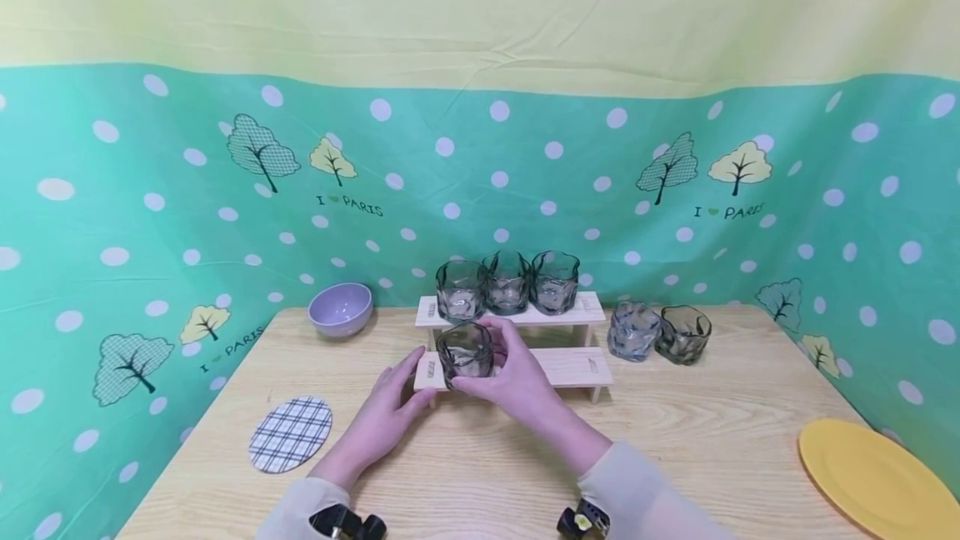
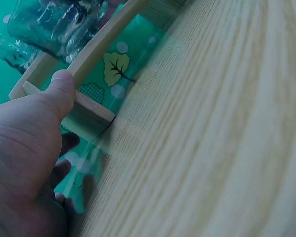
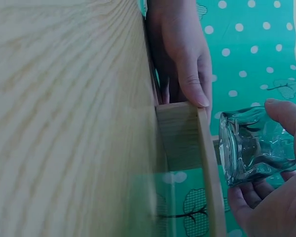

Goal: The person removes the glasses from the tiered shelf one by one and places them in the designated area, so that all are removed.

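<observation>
The right hand is wrapped round a small wavy glass, thumb on one side and fingers curled round the other, holding it at the left end of the lower step of a little wooden rack in the middle of the desk. Whether its base already rests on the step cannot be told. The left hand lies with straight fingers against the rack's left end, thumb on the edge, steadying it.

The glass looks thick-walled, so probably fairly heavy for its size, rigid, smooth and likely slippery; it would chip or break if knocked against the wood. The rippled sides give the fingers some purchase, so a grip round the middle of the body seems safest, rather than at the rim.

Three more glasses stand on the upper step, and two others on the desk to the right.
</observation>
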The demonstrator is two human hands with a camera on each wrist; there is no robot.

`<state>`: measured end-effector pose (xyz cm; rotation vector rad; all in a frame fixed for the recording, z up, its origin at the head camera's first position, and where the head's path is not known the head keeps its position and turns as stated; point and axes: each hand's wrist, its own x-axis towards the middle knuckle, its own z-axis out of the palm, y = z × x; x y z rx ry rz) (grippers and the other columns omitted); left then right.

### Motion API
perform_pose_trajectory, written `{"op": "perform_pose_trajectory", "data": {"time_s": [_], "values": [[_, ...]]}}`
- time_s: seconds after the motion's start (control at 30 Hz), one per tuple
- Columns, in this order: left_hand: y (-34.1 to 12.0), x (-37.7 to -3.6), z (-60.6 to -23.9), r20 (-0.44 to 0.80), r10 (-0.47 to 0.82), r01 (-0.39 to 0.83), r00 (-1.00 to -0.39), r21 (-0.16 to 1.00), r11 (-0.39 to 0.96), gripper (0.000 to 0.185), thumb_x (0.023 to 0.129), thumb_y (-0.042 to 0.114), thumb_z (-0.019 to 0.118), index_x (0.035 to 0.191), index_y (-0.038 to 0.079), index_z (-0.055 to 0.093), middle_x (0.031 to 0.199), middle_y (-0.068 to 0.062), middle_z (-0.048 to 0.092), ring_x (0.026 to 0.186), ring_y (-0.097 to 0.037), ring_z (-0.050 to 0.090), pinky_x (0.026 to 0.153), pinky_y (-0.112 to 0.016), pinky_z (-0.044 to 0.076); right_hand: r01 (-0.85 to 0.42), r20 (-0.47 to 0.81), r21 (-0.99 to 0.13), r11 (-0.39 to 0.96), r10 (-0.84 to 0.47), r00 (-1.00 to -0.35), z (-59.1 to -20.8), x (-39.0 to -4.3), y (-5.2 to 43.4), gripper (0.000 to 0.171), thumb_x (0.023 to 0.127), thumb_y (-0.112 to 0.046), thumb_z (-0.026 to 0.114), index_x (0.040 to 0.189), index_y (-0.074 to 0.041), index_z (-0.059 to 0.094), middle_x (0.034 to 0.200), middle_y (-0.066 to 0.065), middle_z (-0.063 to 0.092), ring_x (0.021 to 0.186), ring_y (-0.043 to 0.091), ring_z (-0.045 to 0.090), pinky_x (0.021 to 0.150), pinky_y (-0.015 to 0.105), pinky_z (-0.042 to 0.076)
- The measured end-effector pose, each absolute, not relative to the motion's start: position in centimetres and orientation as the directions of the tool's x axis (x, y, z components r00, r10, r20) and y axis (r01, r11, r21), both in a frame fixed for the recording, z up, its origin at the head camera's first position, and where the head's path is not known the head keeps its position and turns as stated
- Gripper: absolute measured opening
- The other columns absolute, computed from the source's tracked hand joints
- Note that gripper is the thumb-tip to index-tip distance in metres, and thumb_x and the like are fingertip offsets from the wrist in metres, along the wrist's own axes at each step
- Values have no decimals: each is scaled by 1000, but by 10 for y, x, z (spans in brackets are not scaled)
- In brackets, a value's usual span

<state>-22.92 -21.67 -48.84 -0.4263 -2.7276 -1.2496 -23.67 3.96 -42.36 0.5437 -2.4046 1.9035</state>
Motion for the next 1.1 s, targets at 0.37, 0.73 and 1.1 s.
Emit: {"op": "perform_pose_trajectory", "data": {"time_s": [0.37,0.73,1.1], "values": [[-215,-229,-489,278,212,348,-937,696,628,73,111,32,70,172,7,37,172,-18,44,160,-45,35,134,-68,13,-265,219,-933,242,-202,-955,-410,-230,63,92,76,-16,104,153,-18,54,134,1,70,128,26,66,119,49,51],[-216,-230,-489,248,220,331,-944,714,617,74,112,32,68,173,8,34,175,-16,40,163,-38,33,136,-63,10,-233,188,-938,256,-188,-964,-399,-223,98,92,78,-12,102,154,-16,51,142,10,67,136,34,63,120,52,50],[-217,-231,-489,241,226,330,-944,711,621,75,112,32,68,174,8,34,175,-16,39,163,-37,33,136,-62,10,-234,184,-902,363,-167,-969,-387,-215,142,95,81,-20,102,157,-15,46,147,7,65,145,37,56,128,54,39]]}}
